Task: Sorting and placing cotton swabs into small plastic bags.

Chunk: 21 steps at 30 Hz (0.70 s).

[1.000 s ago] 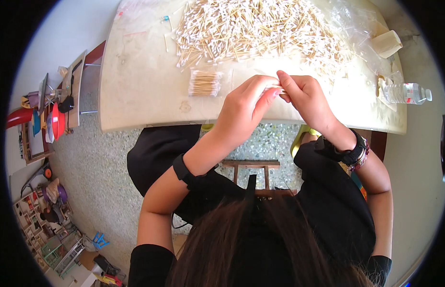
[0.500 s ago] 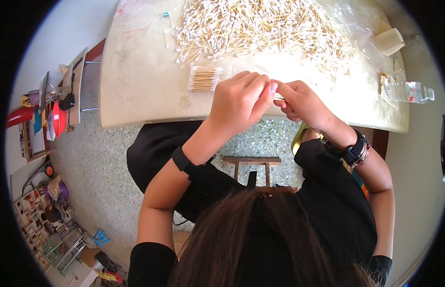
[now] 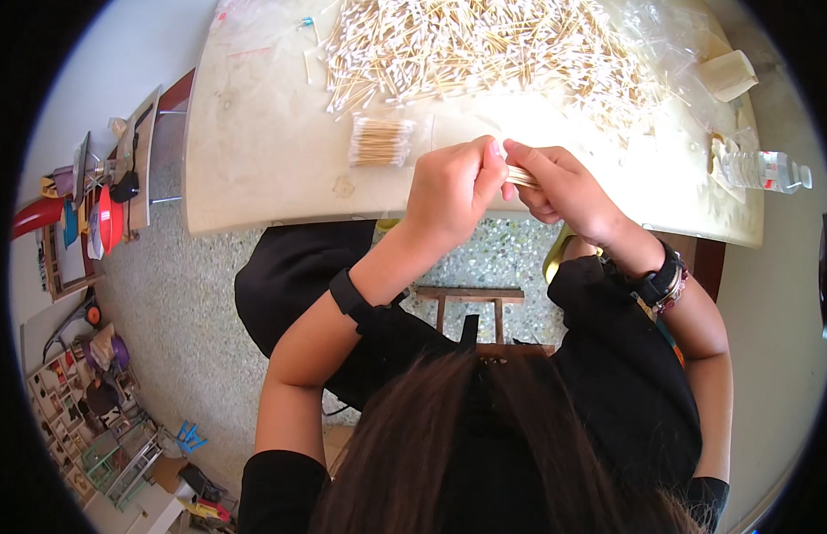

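Observation:
Above the table's near edge, my two hands are close together around a small bundle of cotton swabs [image 3: 521,176]. My right hand [image 3: 569,194] is closed on the bundle, thumb on top and fingers curled below. My left hand [image 3: 449,191] is closed at the bundle's left end, its thumb raised toward the right thumb; its fingers hide that end. Just left of my hands, a clear pack of cotton swabs [image 3: 381,142] lies flat, its swabs in a neat row. Beyond them spreads a large loose heap of cotton swabs [image 3: 484,53].
The pale table [image 3: 262,169] curves across the front. At its right stand a clear plastic bottle [image 3: 765,171], a beige piece of packaging [image 3: 729,76] and crumpled clear plastic bags [image 3: 658,40]. A wooden stool [image 3: 469,294] is under the table edge, between my legs. Shelves and clutter line the far left.
My left hand has turned and its thumb has lifted away from the bundle, so more of the swabs shows between my hands. My right hand has stayed nearly in place, holding the swabs.

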Each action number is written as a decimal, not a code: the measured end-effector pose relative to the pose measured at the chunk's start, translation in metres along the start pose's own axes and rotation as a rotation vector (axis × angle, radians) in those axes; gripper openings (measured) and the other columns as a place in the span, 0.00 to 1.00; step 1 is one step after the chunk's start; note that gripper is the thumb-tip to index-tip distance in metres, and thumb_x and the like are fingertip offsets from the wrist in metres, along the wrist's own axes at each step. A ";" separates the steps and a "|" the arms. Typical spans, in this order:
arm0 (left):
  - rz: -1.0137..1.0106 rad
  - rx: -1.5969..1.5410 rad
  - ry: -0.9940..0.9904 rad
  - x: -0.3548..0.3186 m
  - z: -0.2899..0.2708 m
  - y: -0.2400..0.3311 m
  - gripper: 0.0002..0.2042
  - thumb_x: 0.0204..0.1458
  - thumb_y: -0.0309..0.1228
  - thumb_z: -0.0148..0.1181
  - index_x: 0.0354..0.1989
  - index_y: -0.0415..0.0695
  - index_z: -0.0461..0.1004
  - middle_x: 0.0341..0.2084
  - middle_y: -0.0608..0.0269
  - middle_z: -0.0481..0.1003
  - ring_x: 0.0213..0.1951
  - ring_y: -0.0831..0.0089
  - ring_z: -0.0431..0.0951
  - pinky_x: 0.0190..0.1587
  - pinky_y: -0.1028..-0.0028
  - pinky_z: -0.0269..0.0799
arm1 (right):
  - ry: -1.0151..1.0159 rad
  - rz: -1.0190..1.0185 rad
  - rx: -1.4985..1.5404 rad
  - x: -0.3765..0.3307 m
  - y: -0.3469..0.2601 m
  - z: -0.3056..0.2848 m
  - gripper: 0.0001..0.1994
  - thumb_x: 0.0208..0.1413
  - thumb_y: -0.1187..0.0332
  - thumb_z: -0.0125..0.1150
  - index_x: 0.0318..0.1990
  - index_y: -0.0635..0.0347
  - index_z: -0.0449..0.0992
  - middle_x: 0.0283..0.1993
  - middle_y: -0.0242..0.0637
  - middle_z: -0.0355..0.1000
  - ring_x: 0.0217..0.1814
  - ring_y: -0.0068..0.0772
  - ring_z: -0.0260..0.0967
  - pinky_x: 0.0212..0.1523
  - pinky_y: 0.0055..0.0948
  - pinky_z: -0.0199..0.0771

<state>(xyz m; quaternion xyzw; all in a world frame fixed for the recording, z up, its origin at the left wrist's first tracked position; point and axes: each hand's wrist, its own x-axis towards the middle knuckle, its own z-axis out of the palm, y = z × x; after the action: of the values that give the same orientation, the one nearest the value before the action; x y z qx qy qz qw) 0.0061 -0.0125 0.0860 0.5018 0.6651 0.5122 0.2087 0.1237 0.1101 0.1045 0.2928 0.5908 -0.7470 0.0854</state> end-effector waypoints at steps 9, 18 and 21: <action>0.011 0.050 0.159 0.003 -0.004 -0.011 0.16 0.58 0.31 0.44 0.19 0.37 0.63 0.10 0.52 0.62 0.13 0.59 0.63 0.19 0.66 0.57 | 0.233 -0.542 -0.404 -0.012 0.008 -0.007 0.07 0.55 0.67 0.58 0.38 0.60 0.75 0.24 0.28 0.66 0.23 0.16 0.62 0.23 0.18 0.63; -0.089 -0.056 0.242 0.004 -0.002 -0.013 0.18 0.60 0.32 0.42 0.18 0.36 0.61 0.08 0.57 0.58 0.12 0.71 0.55 0.18 0.70 0.53 | 0.384 -0.874 -0.737 -0.014 0.004 -0.006 0.09 0.45 0.76 0.64 0.36 0.58 0.77 0.35 0.32 0.72 0.31 0.23 0.70 0.31 0.21 0.73; -0.070 -0.026 0.229 0.003 -0.002 -0.015 0.18 0.60 0.31 0.43 0.18 0.36 0.61 0.08 0.57 0.58 0.13 0.70 0.55 0.18 0.69 0.54 | 0.425 -0.891 -0.775 -0.013 0.006 -0.005 0.09 0.45 0.76 0.64 0.35 0.58 0.77 0.32 0.33 0.71 0.30 0.25 0.69 0.31 0.21 0.72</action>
<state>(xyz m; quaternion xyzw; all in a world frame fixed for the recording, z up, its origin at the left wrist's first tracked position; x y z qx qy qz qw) -0.0035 -0.0101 0.0744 0.4135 0.6951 0.5671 0.1555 0.1392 0.1102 0.1057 0.1082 0.8881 -0.3679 -0.2534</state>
